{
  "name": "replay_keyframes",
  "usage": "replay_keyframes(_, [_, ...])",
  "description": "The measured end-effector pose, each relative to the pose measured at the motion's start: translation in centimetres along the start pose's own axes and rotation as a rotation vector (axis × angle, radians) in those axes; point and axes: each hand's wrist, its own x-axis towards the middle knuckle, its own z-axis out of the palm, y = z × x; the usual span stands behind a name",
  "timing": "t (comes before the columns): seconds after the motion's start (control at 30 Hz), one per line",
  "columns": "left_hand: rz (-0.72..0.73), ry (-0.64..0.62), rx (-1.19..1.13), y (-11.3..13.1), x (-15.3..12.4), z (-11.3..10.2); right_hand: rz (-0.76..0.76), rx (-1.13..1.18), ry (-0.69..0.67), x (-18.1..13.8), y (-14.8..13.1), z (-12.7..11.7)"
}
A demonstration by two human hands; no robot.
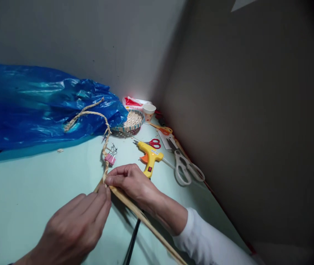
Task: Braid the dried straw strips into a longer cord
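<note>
A straw-coloured braided cord (106,145) runs from the blue plastic bag down to my fingers. My left hand (76,221) pinches the braid's near end, with its fingertips pressed together. Just above and to the right, my right hand (130,184) pinches the same spot between thumb and forefinger. Loose flat strands (145,219) trail from the pinch toward the bottom right, passing under my right wrist. A pink binder clip (110,159) sits against the braid a little beyond my fingers. The exact strand in each pinch is partly hidden.
A yellow glue gun (150,156) lies right of the braid, its black cord (132,241) running toward me. Beyond are red-handled scissors (154,143), large white-handled scissors (186,167), orange scissors (165,130), a round basket (131,121), a paper cup (148,109) and a blue plastic bag (30,106).
</note>
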Motion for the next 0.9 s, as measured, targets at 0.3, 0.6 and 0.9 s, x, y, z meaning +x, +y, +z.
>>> replay_keyframes(0.3, [-0.026,0.017,-0.101,0.0,3.0,-1.7,-0.166,-0.345,0.091,0.4,1.4,-0.3])
replay_keyframes(0.6, [-1.019,-0.255,-0.823,-4.2,5.2,-1.2,-0.136,-0.324,0.051,0.3,1.0,-0.8])
replay_keyframes(0.9, [-1.103,-0.433,-1.305,-3.4,7.2,0.0,-0.215,-0.474,0.058,-0.2,0.3,-1.6])
